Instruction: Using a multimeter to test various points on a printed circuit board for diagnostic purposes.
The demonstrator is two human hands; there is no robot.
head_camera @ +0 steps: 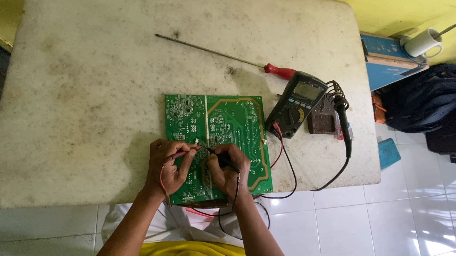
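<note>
1. Left hand (168, 166) – fingers curled, pinching the red probe (187, 151) between thumb and forefinger; tip points rightward, down onto the board. Red lead (161, 178) loops under the palm and off toward the wrist.

2. Right hand (229, 168) – closed round the black probe (226, 161), pen-style; tip points leftward, almost meeting the red tip. Black lead (236, 191) drops past the wrist.

3. Circuit board (215, 135) – green, flat on the table, directly under both hands; heels of both hands rest on its near half. Pale strip runs front to back approx. between the two tips. Exact pads touched: too small to tell.

4. Meter (295, 104) – dark case, just beyond and to the right of the right hand, propped at the board's far right corner; screen faces the person; reading not legible.

5. Soldering iron (342, 119) w/ coil stand – right of the meter, cord trailing back toward the near edge.

6. Screwdriver (225, 54) – long shaft, red handle; well beyond both hands, apart from the board.

7. Table (88, 88) – pale, stained top.

Handling notes (judgement): keep palm heels planted for steadiness; hold tips still and square on one point each, no bridging to neighbours; fingers behind the metal tips; glance to the meter w/o shifting the probes; keep leads slack, clear of the iron.
</note>
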